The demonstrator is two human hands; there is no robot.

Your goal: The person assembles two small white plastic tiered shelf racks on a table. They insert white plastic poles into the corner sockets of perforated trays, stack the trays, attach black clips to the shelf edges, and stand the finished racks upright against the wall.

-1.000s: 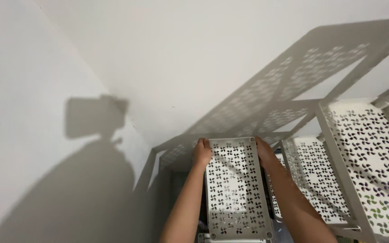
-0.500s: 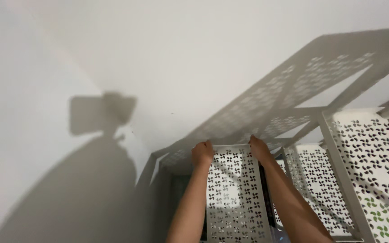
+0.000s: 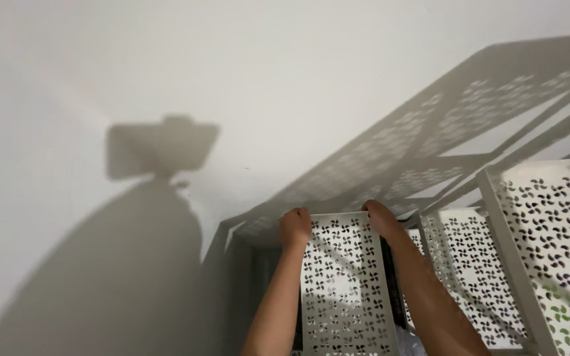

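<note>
Wall, white, filled most of the view and carried shadows of the person and of shelving. Perforated white rack stood at right. Perforated white panel lay low centre, beside the rack. Left hand and right hand were clamped on its far corners.

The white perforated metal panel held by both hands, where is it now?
In the head view, the white perforated metal panel sits low centre, gripped at its top corners by the left hand and right hand, beside the white perforated rack.
</note>
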